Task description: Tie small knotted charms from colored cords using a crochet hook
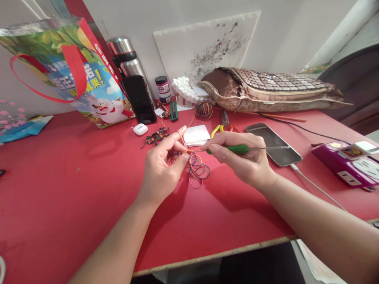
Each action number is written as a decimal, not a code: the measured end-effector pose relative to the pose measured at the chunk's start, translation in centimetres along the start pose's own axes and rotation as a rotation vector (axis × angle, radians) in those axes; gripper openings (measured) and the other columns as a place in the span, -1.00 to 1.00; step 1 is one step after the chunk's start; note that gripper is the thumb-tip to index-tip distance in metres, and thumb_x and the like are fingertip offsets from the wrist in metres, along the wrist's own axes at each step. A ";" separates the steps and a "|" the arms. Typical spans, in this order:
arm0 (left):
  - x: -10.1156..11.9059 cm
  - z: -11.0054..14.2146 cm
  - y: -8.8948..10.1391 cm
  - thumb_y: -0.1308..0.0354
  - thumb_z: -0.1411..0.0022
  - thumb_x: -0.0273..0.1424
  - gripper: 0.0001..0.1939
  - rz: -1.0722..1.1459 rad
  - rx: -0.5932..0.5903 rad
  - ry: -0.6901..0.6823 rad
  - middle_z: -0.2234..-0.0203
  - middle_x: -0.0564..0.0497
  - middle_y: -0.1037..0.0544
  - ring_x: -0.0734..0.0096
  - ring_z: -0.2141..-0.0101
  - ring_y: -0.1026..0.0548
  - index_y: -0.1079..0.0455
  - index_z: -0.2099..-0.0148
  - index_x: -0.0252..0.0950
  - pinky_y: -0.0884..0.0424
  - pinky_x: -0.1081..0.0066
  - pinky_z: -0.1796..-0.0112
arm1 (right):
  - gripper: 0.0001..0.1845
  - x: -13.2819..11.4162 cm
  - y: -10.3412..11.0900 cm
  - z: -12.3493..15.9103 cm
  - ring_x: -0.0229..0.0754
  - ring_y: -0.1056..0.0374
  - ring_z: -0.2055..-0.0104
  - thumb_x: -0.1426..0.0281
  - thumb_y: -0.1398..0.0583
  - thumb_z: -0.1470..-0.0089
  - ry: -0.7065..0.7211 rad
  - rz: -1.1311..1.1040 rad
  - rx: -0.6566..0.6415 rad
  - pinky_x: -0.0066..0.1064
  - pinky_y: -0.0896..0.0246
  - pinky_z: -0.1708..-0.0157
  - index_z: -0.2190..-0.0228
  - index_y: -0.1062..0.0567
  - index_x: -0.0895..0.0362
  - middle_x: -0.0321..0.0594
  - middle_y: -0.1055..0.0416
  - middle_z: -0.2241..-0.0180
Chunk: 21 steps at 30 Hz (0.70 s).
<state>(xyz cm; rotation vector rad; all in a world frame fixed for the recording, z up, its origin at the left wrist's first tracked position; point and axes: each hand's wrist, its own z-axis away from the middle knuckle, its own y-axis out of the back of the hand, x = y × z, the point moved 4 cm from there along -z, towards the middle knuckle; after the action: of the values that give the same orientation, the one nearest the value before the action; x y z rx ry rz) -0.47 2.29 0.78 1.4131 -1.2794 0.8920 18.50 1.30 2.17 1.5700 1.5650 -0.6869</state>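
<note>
Near the middle of the view, my left hand pinches a small piece of multicoloured cord between thumb and fingers. Loose loops of the cord hang below the fingertips, and one strand runs up over the index finger toward a round ball of cord. In my right hand is a crochet hook with a green grip, its thin metal end reaching left to the cord. The hook's tip is too small to make out at the cord. Behind my left fingers lies a dark knotted cord piece.
Behind the hands are a white pad, pliers, a white earbud case and an upright phone. A charging phone and purple power strip lie right. A gift bag and cushion stand at the back.
</note>
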 end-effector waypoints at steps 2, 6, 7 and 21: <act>0.3 0.0 0.0 -0.34 -0.16 -0.52 -0.49 0.018 -0.008 -0.005 0.41 0.08 -0.55 0.42 0.35 -0.47 -0.64 -0.17 -0.17 -0.43 0.39 0.26 | -0.82 0.5 0.3 -0.1 -0.33 -0.18 0.57 0.44 -0.31 -0.19 -0.093 -0.107 0.021 -0.40 -0.05 0.55 0.44 -0.68 0.16 -0.31 -0.40 0.60; 0.6 0.0 -0.2 -0.39 -0.15 -0.53 -0.57 0.146 -0.045 0.016 0.40 0.08 -0.62 0.43 0.33 -0.54 -0.70 -0.06 -0.12 -0.50 0.40 0.20 | -0.83 1.8 0.3 -0.2 -0.37 -0.05 0.62 0.38 -0.35 -0.15 -0.251 -0.381 0.031 -0.43 0.12 0.60 0.44 -0.72 0.17 -0.35 -0.27 0.65; 0.6 -0.1 -0.2 -0.41 -0.15 -0.53 -0.59 0.204 -0.057 0.030 0.41 0.08 -0.63 0.44 0.32 -0.56 -0.71 -0.04 -0.11 -0.51 0.42 0.18 | -0.83 2.1 0.2 -0.1 -0.38 -0.03 0.62 0.38 -0.36 -0.15 -0.282 -0.439 0.025 -0.44 0.15 0.61 0.44 -0.72 0.17 -0.35 -0.26 0.65; -0.3 -0.2 -1.0 -0.52 0.08 -0.58 -0.54 0.641 0.084 0.238 0.49 0.17 -0.61 0.60 0.43 -0.50 -0.73 0.10 -0.09 -0.46 0.55 0.32 | -0.81 3.3 -2.8 0.4 -0.43 -0.21 0.66 0.27 -0.37 -0.22 -0.466 -0.837 0.087 -0.53 -0.04 0.64 0.24 -0.69 0.14 -0.37 -0.43 0.55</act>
<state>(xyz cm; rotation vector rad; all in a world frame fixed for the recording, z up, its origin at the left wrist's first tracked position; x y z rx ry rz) 0.50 2.48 0.30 0.9170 -1.5444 1.5063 16.09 2.58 -1.20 0.6633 1.7996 -1.4610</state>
